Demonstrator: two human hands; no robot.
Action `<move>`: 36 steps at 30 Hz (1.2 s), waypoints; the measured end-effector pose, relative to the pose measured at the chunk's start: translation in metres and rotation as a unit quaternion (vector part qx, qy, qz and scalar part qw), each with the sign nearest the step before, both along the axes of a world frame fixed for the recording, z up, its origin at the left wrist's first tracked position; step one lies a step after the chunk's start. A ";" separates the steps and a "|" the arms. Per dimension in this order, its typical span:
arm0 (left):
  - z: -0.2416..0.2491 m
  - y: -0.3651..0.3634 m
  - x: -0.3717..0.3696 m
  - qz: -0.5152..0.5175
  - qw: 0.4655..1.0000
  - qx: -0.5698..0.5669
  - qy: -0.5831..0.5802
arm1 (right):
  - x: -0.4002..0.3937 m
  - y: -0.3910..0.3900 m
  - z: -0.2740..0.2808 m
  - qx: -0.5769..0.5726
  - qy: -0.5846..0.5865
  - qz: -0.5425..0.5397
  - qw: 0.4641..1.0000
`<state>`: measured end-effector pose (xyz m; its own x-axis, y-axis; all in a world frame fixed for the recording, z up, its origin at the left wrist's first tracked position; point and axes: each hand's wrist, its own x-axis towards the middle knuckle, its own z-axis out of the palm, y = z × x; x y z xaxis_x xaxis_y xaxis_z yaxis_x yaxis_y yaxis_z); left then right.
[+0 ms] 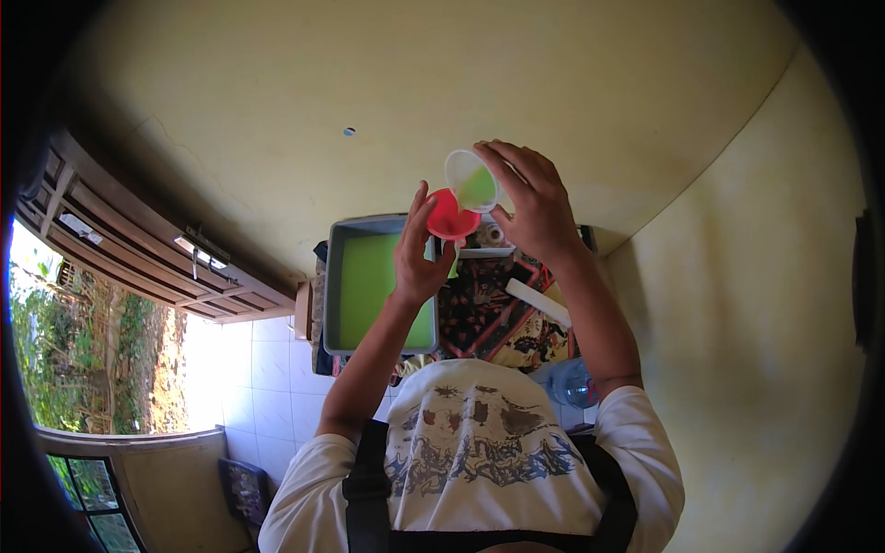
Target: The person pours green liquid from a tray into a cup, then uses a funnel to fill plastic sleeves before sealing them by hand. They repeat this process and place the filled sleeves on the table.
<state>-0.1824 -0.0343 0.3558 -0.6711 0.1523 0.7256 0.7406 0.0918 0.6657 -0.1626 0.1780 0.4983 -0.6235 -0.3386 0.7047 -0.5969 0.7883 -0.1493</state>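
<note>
My left hand (419,258) is closed on a red funnel (444,219), with thumb and fingers at its sides. Above it, my right hand (539,198) grips a translucent white plastic cup (459,164) by its side. The cup is tilted toward the funnel, its lip over the funnel's mouth, and pale green liquid (477,188) lies inside it. Something pale green shows under the funnel, mostly hidden by my left hand. Left of it sits a grey rectangular tub (334,286) holding green liquid (369,295).
A dark patterned cloth (475,309) covers the table. On it lie a white bar-shaped item (539,302) and a white box (489,251) with a roll in it. A large clear bluish bottle (573,382) stands at lower right. Beyond the open door at left is greenery.
</note>
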 end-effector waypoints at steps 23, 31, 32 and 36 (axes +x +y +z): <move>-0.035 0.006 0.005 0.015 0.997 0.053 -0.061 | -0.013 0.021 -0.357 -0.353 -0.213 -0.100 0.905; -0.051 0.007 0.016 0.051 0.991 0.067 -0.104 | 0.018 0.004 -0.449 -0.288 -0.287 -0.103 0.908; -0.053 0.007 0.017 0.054 0.990 0.066 -0.110 | 0.019 0.005 -0.455 -0.297 -0.293 -0.101 0.903; -0.059 0.008 0.021 0.054 0.988 0.067 -0.124 | 0.027 0.012 -0.470 -0.242 -0.306 -0.146 0.909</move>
<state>-0.1614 -0.0264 0.2971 -0.8384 -0.0169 0.5447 0.5430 0.0605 0.8376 -0.1356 0.1899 0.0288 -0.9627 0.1614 0.2173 -0.0606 0.6540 -0.7541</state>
